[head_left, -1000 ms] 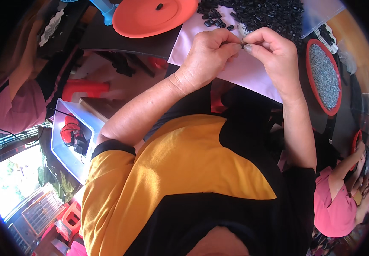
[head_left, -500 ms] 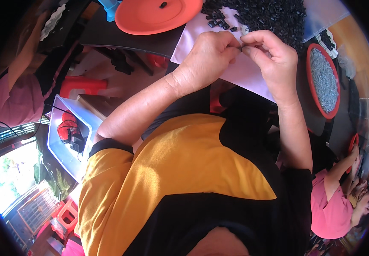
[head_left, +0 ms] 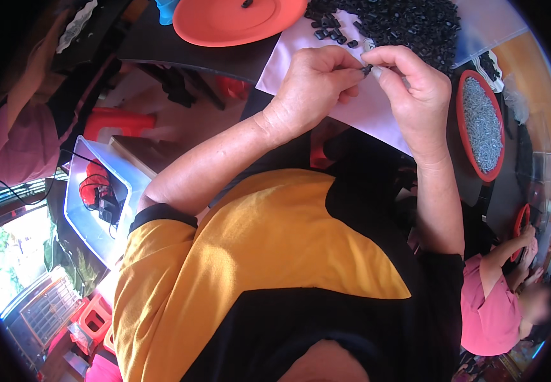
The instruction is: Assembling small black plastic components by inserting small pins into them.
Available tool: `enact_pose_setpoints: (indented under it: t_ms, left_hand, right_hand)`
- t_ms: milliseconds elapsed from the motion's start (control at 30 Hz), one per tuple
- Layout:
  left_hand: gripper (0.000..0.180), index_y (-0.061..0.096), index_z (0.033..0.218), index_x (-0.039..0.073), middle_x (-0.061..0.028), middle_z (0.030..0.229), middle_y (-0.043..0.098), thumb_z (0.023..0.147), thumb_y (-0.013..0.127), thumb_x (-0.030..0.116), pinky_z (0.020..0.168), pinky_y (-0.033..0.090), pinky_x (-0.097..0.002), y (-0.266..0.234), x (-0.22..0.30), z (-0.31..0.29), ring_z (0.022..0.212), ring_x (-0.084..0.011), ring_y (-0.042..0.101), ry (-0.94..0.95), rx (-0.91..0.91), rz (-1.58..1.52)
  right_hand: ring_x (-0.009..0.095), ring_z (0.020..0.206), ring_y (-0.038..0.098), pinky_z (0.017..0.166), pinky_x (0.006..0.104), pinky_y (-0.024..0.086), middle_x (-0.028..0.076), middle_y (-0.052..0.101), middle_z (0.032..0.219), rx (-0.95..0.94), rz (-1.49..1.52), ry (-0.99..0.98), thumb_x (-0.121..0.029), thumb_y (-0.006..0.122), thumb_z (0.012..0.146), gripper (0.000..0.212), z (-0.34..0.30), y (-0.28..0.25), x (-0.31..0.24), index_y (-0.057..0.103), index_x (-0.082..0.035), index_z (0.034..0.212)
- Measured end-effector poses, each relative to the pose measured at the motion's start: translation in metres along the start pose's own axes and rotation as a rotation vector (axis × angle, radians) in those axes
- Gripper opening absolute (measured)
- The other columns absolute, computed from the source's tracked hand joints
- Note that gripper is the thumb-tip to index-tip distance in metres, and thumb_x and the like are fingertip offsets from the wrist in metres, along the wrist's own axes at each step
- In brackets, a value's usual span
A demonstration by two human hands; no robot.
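Observation:
Over the near edge of a pale pink sheet (head_left: 368,121), my left hand (head_left: 307,89) and my right hand (head_left: 419,95) meet fingertip to fingertip. Both are closed in a pinch on a small black part (head_left: 366,69), mostly covered by the fingers. Whether a second small piece is between them, I cannot tell. Just beyond the fingertips lies a small round whitish object (head_left: 368,44). A large heap of similar black parts (head_left: 409,28) spreads behind it, with several loose ones (head_left: 331,34) at its left side.
At the far left stands an orange-red plate (head_left: 237,28) with one black piece (head_left: 247,3). Right of my right hand is a red basin (head_left: 461,121) full of silvery screws (head_left: 482,124). A pale plastic bin (head_left: 75,210) sits low left. Another person in pink (head_left: 489,305) works at right.
The black part shows a little more between my fingertips. Both hands keep their pinch with only slight finger movement. The whole view has shifted slightly.

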State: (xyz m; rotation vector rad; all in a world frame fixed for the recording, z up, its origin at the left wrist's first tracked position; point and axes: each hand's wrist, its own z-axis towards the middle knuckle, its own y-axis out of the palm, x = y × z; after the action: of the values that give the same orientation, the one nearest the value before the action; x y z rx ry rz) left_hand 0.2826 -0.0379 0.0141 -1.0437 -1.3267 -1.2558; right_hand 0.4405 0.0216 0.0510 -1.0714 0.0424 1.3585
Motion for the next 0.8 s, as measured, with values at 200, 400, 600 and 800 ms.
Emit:
enact_pose_setpoints:
  t_ms: [200,400,600,800]
  left_hand:
    - [0.009,0.066,0.089,-0.005,-0.0063,0.072,0.064,0.089,0.064,0.004,0.061,0.051,-0.0253,0.000,-0.004,-0.001,0.065,-0.0111,0.060,0.045,0.023,0.001]
    - [0.007,0.065,0.085,-0.006,-0.0066,0.070,0.063,0.086,0.063,0.000,0.059,0.050,-0.0264,0.003,-0.013,-0.001,0.063,-0.0116,0.060,0.133,0.043,-0.010]
    - [0.005,0.066,0.084,-0.006,-0.0078,0.069,0.063,0.085,0.063,-0.001,0.059,0.050,-0.0267,0.002,-0.011,-0.001,0.063,-0.0112,0.059,0.163,0.087,0.044]
    - [0.006,0.066,0.082,-0.007,-0.0077,0.067,0.063,0.084,0.062,-0.002,0.057,0.050,-0.0274,0.005,-0.006,-0.001,0.064,-0.0111,0.059,0.173,0.115,-0.036]
  right_hand:
    - [0.025,0.080,0.067,0.073,0.0344,0.053,0.006,0.067,0.082,-0.026,-0.294,-0.319,0.009,0.062,0.071,0.023,0.006,0.006,0.001,0.063,-0.008,0.087]
    - [0.025,0.081,0.064,0.075,0.0356,0.049,0.004,0.063,0.080,-0.068,-0.417,-0.506,0.005,0.064,0.069,0.026,0.008,0.007,0.002,0.059,-0.012,0.088]
    - [0.025,0.078,0.062,0.072,0.0365,0.047,0.003,0.061,0.080,-0.011,-0.352,-0.516,-0.001,0.067,0.070,0.023,0.008,0.015,0.004,0.059,-0.012,0.089]
    - [0.023,0.077,0.059,0.069,0.0358,0.044,0.002,0.060,0.081,0.150,-0.531,-0.570,-0.006,0.066,0.072,0.024,-0.007,0.027,0.009,0.061,-0.010,0.095]
